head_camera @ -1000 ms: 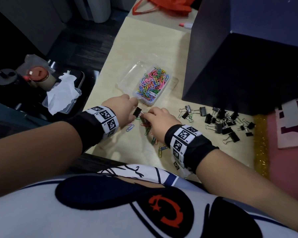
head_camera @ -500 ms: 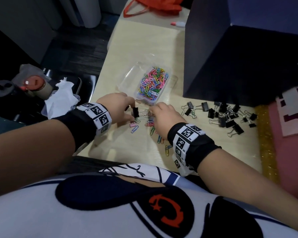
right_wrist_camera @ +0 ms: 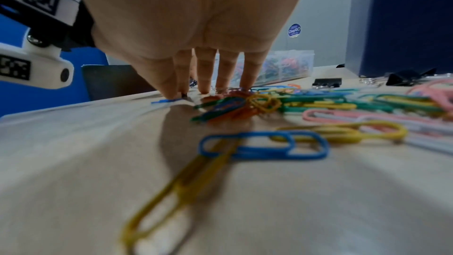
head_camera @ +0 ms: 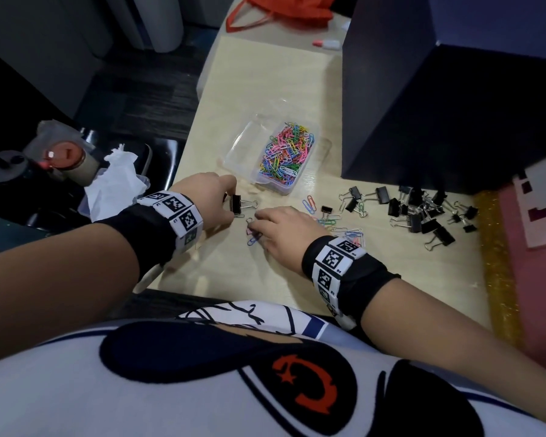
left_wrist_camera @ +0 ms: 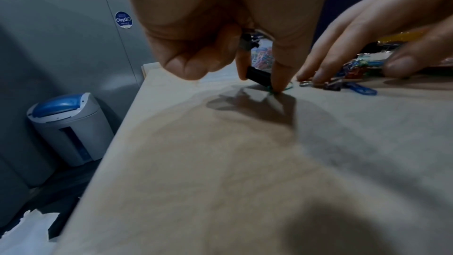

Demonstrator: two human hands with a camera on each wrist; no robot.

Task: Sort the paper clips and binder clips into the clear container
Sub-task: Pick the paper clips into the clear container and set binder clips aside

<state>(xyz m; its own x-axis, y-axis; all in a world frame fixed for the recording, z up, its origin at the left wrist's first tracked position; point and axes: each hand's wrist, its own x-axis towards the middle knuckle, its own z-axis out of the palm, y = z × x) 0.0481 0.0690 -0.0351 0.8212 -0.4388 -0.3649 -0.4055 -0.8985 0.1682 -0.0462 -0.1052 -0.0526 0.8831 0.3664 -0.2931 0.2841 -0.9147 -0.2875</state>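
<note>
The clear container (head_camera: 243,143) stands mid-table, its right half full of coloured paper clips (head_camera: 286,154). Just in front of it my left hand (head_camera: 226,201) pinches a black binder clip (head_camera: 235,205) between thumb and forefinger, low over the table; the left wrist view shows that binder clip (left_wrist_camera: 257,74) too. My right hand (head_camera: 259,227) lies beside it, and its straight fingertips (right_wrist_camera: 206,87) press on loose paper clips (right_wrist_camera: 264,104). More loose paper clips (head_camera: 331,220) trail to the right. A pile of black binder clips (head_camera: 423,212) lies further right.
A tall dark blue box (head_camera: 454,105) stands behind the binder clips. An orange bag (head_camera: 281,7) and a marker (head_camera: 327,44) sit at the far end. Left of the table edge are crumpled tissue (head_camera: 117,178) and a waste bin (left_wrist_camera: 68,129). A gold strip (head_camera: 498,263) borders the right.
Both hands were together at the binder clip; my left hand has since drawn it a little to the left, and my right hand has settled onto the loose paper clips.
</note>
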